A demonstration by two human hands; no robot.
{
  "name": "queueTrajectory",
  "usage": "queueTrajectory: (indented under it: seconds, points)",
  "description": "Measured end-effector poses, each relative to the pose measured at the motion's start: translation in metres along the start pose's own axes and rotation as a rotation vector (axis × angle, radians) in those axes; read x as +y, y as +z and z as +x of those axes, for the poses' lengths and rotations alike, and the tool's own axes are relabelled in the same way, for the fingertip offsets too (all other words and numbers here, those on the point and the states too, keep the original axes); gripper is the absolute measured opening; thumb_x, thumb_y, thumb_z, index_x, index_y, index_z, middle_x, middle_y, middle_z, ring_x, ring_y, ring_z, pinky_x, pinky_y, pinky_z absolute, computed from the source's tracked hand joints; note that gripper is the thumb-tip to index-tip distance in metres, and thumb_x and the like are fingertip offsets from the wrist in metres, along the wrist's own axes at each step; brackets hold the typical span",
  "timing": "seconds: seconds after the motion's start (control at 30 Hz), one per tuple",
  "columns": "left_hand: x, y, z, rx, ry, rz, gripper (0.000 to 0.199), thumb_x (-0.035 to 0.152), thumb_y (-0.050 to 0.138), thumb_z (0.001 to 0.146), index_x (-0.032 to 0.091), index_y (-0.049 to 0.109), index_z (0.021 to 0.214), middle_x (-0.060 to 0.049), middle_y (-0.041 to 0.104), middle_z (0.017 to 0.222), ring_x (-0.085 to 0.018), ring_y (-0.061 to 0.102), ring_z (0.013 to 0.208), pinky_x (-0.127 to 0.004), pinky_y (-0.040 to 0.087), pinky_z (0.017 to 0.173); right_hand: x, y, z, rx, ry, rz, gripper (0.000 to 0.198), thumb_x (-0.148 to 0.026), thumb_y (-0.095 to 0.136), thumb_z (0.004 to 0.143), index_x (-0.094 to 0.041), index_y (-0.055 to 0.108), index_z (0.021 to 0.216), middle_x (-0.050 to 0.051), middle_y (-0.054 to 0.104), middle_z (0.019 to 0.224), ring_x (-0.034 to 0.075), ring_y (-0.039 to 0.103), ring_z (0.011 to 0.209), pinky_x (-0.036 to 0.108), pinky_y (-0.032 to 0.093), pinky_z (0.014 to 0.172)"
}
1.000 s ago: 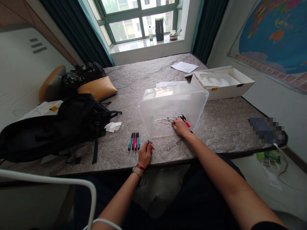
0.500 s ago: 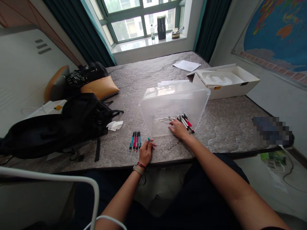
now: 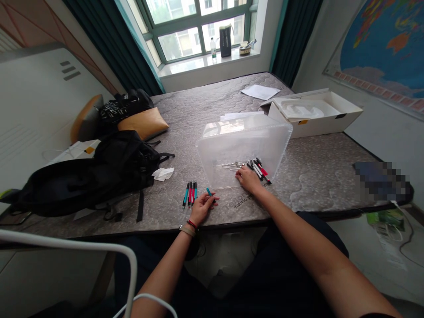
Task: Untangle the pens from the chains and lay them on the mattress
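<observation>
My left hand [image 3: 202, 208] is closed around a teal pen [image 3: 209, 192] with a black lower part, held just above the front of the mattress. To its left, several teal and pink pens [image 3: 190, 193] lie side by side in a row. My right hand [image 3: 249, 180] reaches to the mouth of a clear plastic box [image 3: 228, 148] lying on its side. Its fingers are bent and slightly apart, touching or close to some thin silver sticks [image 3: 232, 165]; the fingertips are partly hidden. Right of that hand lie several black, white and red markers [image 3: 260, 170].
A black backpack [image 3: 99, 176], a crumpled tissue [image 3: 163, 174] and a tan cushion [image 3: 144, 124] are on the left. Behind the clear box are papers [image 3: 260, 91] and an open white carton [image 3: 318, 126]. A blurred-out device [image 3: 380, 181] lies far right. A white tube [image 3: 130, 265] crosses the lower left.
My left hand has turned slightly, and more of the teal pen shows between its fingers. My right hand stays in nearly the same place. The whole view has shifted a little.
</observation>
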State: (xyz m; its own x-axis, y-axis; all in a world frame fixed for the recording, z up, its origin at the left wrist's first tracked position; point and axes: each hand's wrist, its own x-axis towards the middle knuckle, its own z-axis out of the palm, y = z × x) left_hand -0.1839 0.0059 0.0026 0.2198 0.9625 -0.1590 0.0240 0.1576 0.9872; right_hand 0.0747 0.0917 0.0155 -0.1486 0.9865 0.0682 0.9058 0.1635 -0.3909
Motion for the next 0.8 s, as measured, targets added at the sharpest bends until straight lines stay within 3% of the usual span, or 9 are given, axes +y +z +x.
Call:
queueTrajectory:
  seconds: [0.23, 0.4, 0.47, 0.6, 0.8]
  points:
    - [-0.002, 0.003, 0.0, 0.029, 0.006, 0.019, 0.043, 0.045, 0.067, 0.081, 0.014, 0.064, 0.111, -0.013, 0.073, 0.105, -0.017, 0.07, 0.075, -0.024, 0.052, 0.061, 0.002, -0.002, 0.001, -0.011, -0.007, 0.018, 0.021, -0.031, 0.054, 0.093, -0.02, 0.07, 0.099, 0.008, 0.063, 0.107, 0.019, 0.061, 0.091, 0.027, 0.043, 0.083]
    - [-0.002, 0.003, -0.002, 0.019, 0.06, 0.126, 0.035, 0.04, 0.069, 0.08, 0.015, 0.072, 0.105, -0.012, 0.072, 0.106, -0.021, 0.069, 0.086, -0.032, 0.054, 0.076, -0.009, -0.013, -0.005, 0.06, -0.006, 0.128, 0.027, -0.035, 0.059, 0.09, -0.018, 0.068, 0.108, 0.01, 0.062, 0.11, 0.02, 0.062, 0.091, 0.029, 0.045, 0.084]
    - [0.0, 0.002, -0.002, 0.0, 0.134, 0.205, 0.03, 0.037, 0.07, 0.08, 0.017, 0.074, 0.102, -0.01, 0.072, 0.106, -0.022, 0.066, 0.096, -0.035, 0.051, 0.087, -0.022, -0.02, -0.015, 0.031, -0.112, 0.253, 0.025, -0.033, 0.061, 0.089, -0.018, 0.068, 0.107, 0.008, 0.064, 0.104, 0.017, 0.062, 0.083, 0.029, 0.046, 0.081]
    - [0.004, 0.0, -0.001, -0.055, 0.211, 0.233, 0.028, 0.035, 0.07, 0.08, 0.019, 0.075, 0.102, -0.009, 0.071, 0.106, -0.023, 0.064, 0.101, -0.037, 0.047, 0.095, -0.057, -0.032, -0.044, -0.236, -0.456, 0.559, 0.026, -0.032, 0.068, 0.084, -0.022, 0.069, 0.108, 0.002, 0.066, 0.093, 0.011, 0.06, 0.068, 0.023, 0.046, 0.069]
    - [0.005, 0.001, 0.0, -0.068, 0.206, 0.215, 0.026, 0.038, 0.069, 0.08, 0.018, 0.076, 0.095, -0.009, 0.071, 0.102, -0.023, 0.064, 0.099, -0.036, 0.048, 0.092, -0.082, -0.034, -0.064, -0.234, -0.51, 0.578, 0.01, -0.025, 0.065, 0.086, -0.022, 0.073, 0.091, 0.001, 0.064, 0.083, 0.013, 0.059, 0.073, 0.023, 0.044, 0.069]
